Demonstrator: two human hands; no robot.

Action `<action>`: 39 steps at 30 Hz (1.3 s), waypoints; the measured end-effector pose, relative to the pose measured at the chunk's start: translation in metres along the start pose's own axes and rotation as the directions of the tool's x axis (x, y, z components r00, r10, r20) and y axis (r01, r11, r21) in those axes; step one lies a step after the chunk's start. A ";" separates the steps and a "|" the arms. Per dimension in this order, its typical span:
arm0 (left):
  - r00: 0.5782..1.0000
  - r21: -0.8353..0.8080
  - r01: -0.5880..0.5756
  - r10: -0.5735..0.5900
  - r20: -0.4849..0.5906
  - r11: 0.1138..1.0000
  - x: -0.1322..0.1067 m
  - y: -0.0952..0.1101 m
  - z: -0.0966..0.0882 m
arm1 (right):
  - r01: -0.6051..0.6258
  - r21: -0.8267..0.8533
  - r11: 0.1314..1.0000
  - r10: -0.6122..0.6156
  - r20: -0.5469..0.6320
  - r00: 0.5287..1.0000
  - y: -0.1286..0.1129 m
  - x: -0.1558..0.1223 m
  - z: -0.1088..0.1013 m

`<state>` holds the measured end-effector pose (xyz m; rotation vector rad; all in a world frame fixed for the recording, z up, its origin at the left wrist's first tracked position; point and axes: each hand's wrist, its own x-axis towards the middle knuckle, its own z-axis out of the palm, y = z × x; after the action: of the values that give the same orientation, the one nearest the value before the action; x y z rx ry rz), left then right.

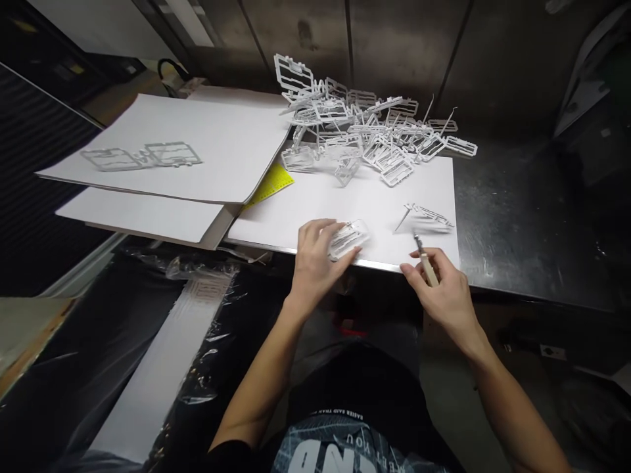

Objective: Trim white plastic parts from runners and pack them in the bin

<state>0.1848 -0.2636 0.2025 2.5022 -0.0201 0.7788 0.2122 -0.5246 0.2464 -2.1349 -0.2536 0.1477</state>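
Two hands work at the surface edge. The left hand pins a frame flat on the sheet under closed fingers. The right hand pinches a knife, tip just right of the frame. Best, I judge, to cut away from the left fingertips.

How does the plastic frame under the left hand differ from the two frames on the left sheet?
The frame under the left hand is single and held; the two frames lie side by side, untouched. It rests on the near sheet; they lie on a raised sheet. All are white plastic.
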 end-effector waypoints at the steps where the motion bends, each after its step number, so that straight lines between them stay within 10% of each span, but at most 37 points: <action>1: 0.999 0.038 0.040 -0.041 0.009 0.998 -0.002 -0.007 0.000 | 0.000 0.010 1.000 0.001 -0.066 0.998 -0.003 0.001 0.001; 6: 0.986 0.079 0.152 -0.157 0.054 0.985 -0.008 -0.034 0.000 | 0.047 -0.055 0.997 -0.061 -0.278 0.959 -0.013 0.037 0.025; 12: 0.987 0.114 0.152 -0.157 0.042 0.982 -0.008 -0.029 -0.013 | 0.013 -0.316 0.949 -0.080 -0.202 0.976 -0.019 0.088 0.055; 21: 0.992 -0.097 -0.104 0.110 0.058 0.990 -0.004 0.023 -0.049 | 0.337 0.100 0.936 -0.330 -0.083 0.940 -0.007 0.040 -0.017; 29: 0.818 -0.637 0.449 -0.001 0.575 0.627 -0.007 0.058 -0.043 | 0.353 0.283 0.892 -0.338 -0.102 0.936 0.004 0.022 -0.009; 34: 0.904 -0.521 0.368 -0.166 0.394 0.770 -0.014 0.065 -0.038 | 0.324 0.209 0.922 -0.282 -0.208 0.937 -0.004 0.016 -0.004; 39: 1.000 -0.298 0.026 -0.028 -0.005 0.954 -0.006 0.058 -0.039 | 0.265 0.046 0.963 -0.258 -0.120 0.959 -0.012 0.001 -0.015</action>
<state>0.1500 -0.2959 0.2540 2.2084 -0.0933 0.7176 0.2150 -0.5306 0.2647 -2.0190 -0.4553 -0.1180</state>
